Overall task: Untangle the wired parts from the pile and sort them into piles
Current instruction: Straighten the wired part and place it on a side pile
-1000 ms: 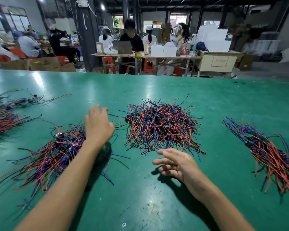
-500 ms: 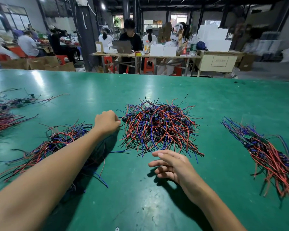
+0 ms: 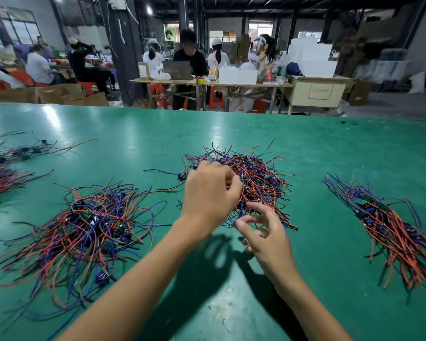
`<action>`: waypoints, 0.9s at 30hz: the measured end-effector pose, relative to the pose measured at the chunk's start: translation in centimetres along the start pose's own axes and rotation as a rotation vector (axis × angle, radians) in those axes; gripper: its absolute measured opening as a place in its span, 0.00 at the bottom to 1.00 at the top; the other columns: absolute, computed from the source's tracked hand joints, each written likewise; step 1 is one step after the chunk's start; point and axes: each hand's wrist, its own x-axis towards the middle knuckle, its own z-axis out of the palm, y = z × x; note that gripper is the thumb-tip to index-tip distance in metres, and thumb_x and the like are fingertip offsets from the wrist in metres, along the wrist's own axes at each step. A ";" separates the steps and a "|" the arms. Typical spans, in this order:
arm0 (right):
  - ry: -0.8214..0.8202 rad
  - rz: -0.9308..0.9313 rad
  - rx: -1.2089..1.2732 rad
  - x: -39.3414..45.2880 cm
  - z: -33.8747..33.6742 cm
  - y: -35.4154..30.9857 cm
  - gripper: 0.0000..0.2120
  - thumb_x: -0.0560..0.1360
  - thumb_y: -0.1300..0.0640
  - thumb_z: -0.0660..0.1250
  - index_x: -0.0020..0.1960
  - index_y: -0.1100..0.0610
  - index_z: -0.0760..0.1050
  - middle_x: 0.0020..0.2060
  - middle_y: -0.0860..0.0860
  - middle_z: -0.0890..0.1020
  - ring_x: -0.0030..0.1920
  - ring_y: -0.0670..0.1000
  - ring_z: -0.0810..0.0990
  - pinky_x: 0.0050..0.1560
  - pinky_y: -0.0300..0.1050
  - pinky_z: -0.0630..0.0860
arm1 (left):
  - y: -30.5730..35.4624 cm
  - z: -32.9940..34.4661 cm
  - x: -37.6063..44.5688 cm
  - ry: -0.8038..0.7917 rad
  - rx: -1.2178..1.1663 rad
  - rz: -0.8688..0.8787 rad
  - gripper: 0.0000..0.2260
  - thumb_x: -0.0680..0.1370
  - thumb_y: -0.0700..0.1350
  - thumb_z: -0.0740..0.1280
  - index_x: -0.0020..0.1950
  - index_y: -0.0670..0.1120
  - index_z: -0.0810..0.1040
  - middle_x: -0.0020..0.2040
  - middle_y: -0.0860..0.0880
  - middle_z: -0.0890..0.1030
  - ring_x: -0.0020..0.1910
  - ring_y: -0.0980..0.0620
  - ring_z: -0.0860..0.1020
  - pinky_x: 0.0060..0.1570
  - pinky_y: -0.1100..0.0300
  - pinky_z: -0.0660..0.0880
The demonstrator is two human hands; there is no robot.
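A tangled pile of red, blue and black wired parts lies in the middle of the green table. My left hand is over the pile's left side with its fingers curled down into the wires. My right hand is at the pile's near edge, fingers bent and spread, thumb and forefinger close together at some wire ends; a firm pinch cannot be made out. A loose sorted pile lies to the left and a straighter bundle to the right.
More wired parts lie at the far left edge of the table. Beyond the table's far edge, people sit at wooden work tables with boxes and red stools.
My left hand has moved right from the left pile onto the central pile and curled into it. My right hand has risen forward to the pile's near edge.
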 end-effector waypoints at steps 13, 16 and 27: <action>0.004 -0.391 -0.310 -0.3 -0.7 0.0 0.23 0.72 0.68 0.68 0.63 0.49 0.81 0.50 0.32 0.84 0.48 0.36 0.83 0.50 0.29 0.75 | 2.5 2.2 -8.5 0.102 0.018 0.163 0.12 0.78 0.54 0.65 0.43 0.49 0.83 0.46 0.52 0.81 0.45 0.47 0.76 0.45 0.50 0.71; 0.019 -0.392 -0.276 -0.3 -0.8 0.0 0.22 0.72 0.57 0.66 0.65 0.48 0.80 0.48 0.29 0.83 0.46 0.37 0.84 0.49 0.30 0.77 | 1.9 2.4 -8.6 0.115 -0.278 0.133 0.20 0.81 0.59 0.58 0.47 0.49 0.84 0.51 0.53 0.80 0.49 0.50 0.77 0.50 0.49 0.74; 0.054 -0.266 -0.024 0.6 -0.6 0.5 0.10 0.84 0.60 0.62 0.55 0.51 0.82 0.49 0.47 0.86 0.48 0.49 0.87 0.52 0.47 0.83 | -1.8 3.0 -6.0 0.205 -0.928 -0.347 0.25 0.78 0.63 0.54 0.41 0.47 0.81 0.42 0.50 0.86 0.41 0.51 0.84 0.44 0.54 0.77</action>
